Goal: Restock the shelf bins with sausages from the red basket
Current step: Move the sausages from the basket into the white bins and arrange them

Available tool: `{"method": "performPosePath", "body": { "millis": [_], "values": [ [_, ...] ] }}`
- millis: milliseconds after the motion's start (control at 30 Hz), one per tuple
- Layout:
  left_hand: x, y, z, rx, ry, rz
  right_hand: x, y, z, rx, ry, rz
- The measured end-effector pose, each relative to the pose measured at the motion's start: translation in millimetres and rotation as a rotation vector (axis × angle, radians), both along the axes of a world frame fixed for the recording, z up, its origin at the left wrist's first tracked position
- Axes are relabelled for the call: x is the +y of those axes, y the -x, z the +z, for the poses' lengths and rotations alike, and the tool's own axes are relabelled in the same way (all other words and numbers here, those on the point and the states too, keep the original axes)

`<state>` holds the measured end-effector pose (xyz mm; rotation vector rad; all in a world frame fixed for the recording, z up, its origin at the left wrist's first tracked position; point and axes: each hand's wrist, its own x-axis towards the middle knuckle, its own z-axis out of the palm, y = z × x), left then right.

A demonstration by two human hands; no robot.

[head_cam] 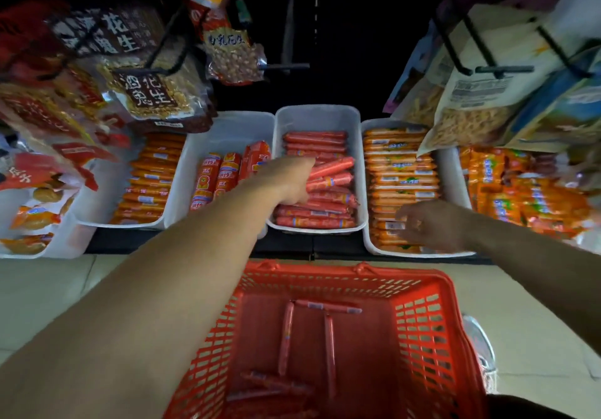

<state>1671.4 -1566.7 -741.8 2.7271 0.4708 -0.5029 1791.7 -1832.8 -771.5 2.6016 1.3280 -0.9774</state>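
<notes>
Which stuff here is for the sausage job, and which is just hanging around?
For the job:
- red basket with thin red sausages left in it
- white bin of red sausages
- left hand holding red sausages over that bin
- right hand on the orange sausage bin

Just hanging around:
- peanut bags
- snack bags on hooks
- orange packets far right
</notes>
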Motion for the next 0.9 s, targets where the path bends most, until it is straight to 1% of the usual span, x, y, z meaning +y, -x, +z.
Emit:
{"method": "performPosePath", "body": {
  "millis": [100, 200, 233, 300, 433, 533, 600, 667, 733, 800, 900],
  "values": [
    [-2, -34, -20, -0.003, -0.128, -0.074, -12, -4, -10, 0.087, -0.069, -0.101],
    [4, -49, -35, -0.012, -0.217, -0.097, -7, -12, -16, 0.063, -0.065, -0.088],
    [5, -49, -35, -0.012, -0.218, -0.089, -3, -15, -16, 0.050, -0.082, -0.076],
    [4, -40, -30, -0.042, -0.148, -0.049, 5, -16, -13, 0.045, -0.087, -0.066],
    [-5, 13, -10, -0.125, -0.024, 0.055, 17, 0, 6, 0.013, -0.043, 0.023],
    [-21, 67, 10, -0.118, 0.046, 0.148, 17, 19, 32, -0.053, 0.059, 0.163],
    [-33, 102, 17, -0.116, 0.057, 0.181, 16, 35, 53, -0.085, 0.134, 0.224],
    [-42, 135, 17, -0.108, 0.091, 0.237, 17, 53, 70, -0.106, 0.139, 0.249],
    [-50, 167, 10, -0.066, 0.129, 0.298, 18, 80, 78, -0.123, 0.093, 0.262],
    [-61, 198, -5, -0.004, 0.170, 0.349, 17, 113, 68, -0.094, 0.060, 0.250],
    [-79, 240, -35, 0.092, 0.234, 0.380, 8, 168, 30, 0.016, 0.066, 0.228]
  ]
}}
